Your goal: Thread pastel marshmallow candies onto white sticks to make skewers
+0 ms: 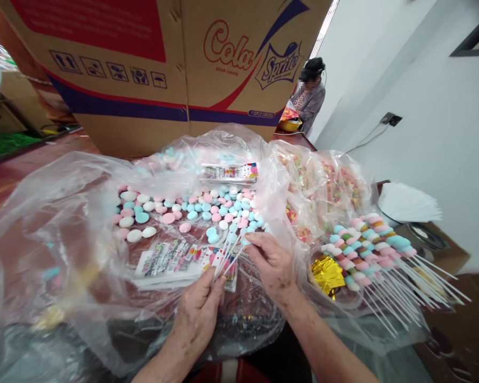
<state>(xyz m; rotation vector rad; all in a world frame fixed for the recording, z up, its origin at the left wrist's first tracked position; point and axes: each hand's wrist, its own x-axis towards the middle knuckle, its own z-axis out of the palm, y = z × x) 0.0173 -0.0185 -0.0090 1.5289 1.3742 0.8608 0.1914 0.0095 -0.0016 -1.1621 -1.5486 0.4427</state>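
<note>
Above the worktop (8, 183), the left hand (199, 302) pinches thin white sticks (224, 256) slanting far and right; the right hand (272, 260) (nearer their tips) pinches a blue candy (245, 241) close by.

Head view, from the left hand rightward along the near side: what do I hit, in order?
Left hand → right hand → gold foil bundle → sticks threaded with pastel candies.
</note>
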